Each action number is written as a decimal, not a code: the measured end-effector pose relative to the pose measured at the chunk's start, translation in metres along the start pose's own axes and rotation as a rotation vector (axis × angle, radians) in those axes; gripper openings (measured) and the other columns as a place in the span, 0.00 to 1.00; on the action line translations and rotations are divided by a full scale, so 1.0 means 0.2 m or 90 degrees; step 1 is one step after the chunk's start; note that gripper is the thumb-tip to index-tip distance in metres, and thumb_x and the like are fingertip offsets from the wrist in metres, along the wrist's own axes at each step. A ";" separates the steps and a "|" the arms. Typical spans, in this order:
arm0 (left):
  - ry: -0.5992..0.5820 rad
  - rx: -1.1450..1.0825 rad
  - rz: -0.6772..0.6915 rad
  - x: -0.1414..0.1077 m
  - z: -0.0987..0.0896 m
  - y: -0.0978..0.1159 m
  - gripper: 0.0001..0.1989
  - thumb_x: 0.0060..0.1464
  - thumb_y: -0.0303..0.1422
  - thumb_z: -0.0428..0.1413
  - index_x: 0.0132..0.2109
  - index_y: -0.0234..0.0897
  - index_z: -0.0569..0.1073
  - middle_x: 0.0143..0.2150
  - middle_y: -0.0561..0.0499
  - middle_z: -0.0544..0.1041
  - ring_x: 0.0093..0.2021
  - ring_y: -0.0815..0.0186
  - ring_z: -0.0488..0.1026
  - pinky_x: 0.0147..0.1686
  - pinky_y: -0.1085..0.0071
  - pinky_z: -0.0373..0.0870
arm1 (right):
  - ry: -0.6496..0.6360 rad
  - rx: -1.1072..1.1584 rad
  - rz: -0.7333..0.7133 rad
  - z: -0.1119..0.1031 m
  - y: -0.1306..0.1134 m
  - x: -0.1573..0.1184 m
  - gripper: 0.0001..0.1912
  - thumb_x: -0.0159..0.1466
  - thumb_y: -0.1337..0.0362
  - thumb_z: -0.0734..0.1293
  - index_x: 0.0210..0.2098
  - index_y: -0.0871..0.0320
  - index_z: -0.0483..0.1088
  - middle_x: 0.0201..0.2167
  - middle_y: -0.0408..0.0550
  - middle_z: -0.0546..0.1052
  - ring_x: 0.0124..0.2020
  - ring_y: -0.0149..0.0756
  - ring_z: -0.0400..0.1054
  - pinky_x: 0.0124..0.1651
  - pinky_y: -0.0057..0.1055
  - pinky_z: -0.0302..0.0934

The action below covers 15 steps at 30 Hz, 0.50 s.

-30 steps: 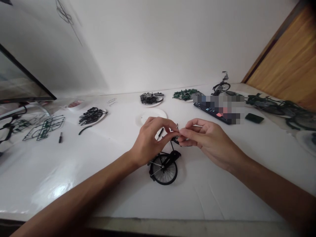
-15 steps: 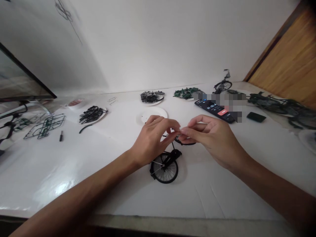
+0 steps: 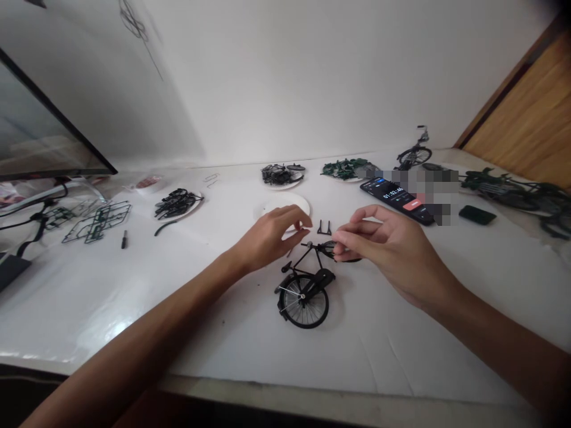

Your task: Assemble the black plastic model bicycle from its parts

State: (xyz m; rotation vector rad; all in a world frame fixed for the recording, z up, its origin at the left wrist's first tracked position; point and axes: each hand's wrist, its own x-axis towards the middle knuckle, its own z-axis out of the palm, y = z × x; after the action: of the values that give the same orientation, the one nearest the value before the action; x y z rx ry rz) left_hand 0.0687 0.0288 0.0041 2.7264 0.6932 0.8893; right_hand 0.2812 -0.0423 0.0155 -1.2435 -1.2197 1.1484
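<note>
A black model bicycle (image 3: 306, 300) lies on its side on the white table, its rear wheel toward me and its front wheel partly behind my right hand. My left hand (image 3: 267, 238) hovers above and left of its frame, thumb and forefinger closed around a tiny dark part (image 3: 305, 230). Right of the frame, my right hand (image 3: 379, 241) has its thumb and fingertips together; whatever they hold is too small to make out. A small black U-shaped part (image 3: 324, 228) lies between the two hands.
Behind my left hand is a white plate (image 3: 300, 202). Plates of black parts (image 3: 178, 204) and green parts (image 3: 350, 169) stand further back. A phone (image 3: 397, 199) lies at right, near an upright model bicycle (image 3: 414, 156). Green sprue frames (image 3: 98, 221) and a screwdriver (image 3: 124, 239) lie left.
My hands, touching at the fingertips before, have drawn apart, the left one moving leftward relative to the bicycle. The bicycle frame and the U-shaped part now show between them. The view has shifted slightly.
</note>
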 end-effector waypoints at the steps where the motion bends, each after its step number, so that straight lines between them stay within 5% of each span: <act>1: -0.020 0.041 0.001 0.00 0.00 -0.03 0.05 0.65 0.26 0.51 0.44 0.34 0.71 0.40 0.47 0.76 0.39 0.67 0.73 0.41 0.68 0.71 | 0.006 -0.018 -0.010 0.00 0.00 0.00 0.15 0.56 0.58 0.76 0.34 0.53 0.65 0.31 0.43 0.80 0.30 0.37 0.76 0.38 0.38 0.74; 5: -0.057 0.103 0.013 -0.01 -0.01 -0.07 0.08 0.65 0.25 0.49 0.42 0.33 0.73 0.38 0.47 0.77 0.38 0.66 0.72 0.42 0.64 0.69 | 0.046 -0.160 -0.113 -0.01 0.01 0.00 0.12 0.58 0.57 0.74 0.33 0.52 0.67 0.35 0.46 0.79 0.32 0.41 0.75 0.37 0.40 0.71; 11: -0.127 0.117 0.084 -0.01 -0.03 0.02 0.10 0.68 0.29 0.47 0.46 0.34 0.73 0.41 0.46 0.78 0.41 0.64 0.73 0.44 0.64 0.70 | 0.074 -0.389 -0.309 -0.06 -0.03 -0.03 0.03 0.64 0.61 0.68 0.37 0.50 0.69 0.36 0.45 0.78 0.38 0.39 0.74 0.40 0.35 0.67; 15: -0.147 0.125 0.126 -0.01 -0.03 0.06 0.11 0.68 0.29 0.45 0.47 0.35 0.72 0.42 0.45 0.77 0.42 0.64 0.73 0.44 0.65 0.71 | -0.109 -0.521 -0.443 -0.11 -0.07 -0.07 0.02 0.65 0.65 0.66 0.36 0.50 0.70 0.28 0.40 0.76 0.25 0.32 0.68 0.31 0.32 0.61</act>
State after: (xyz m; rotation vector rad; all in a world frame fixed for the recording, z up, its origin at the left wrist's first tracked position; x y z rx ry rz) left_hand 0.0690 0.0183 0.0111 3.0490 0.4964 0.5525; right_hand 0.3016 -0.0577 0.0301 -1.1178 -2.1505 0.2208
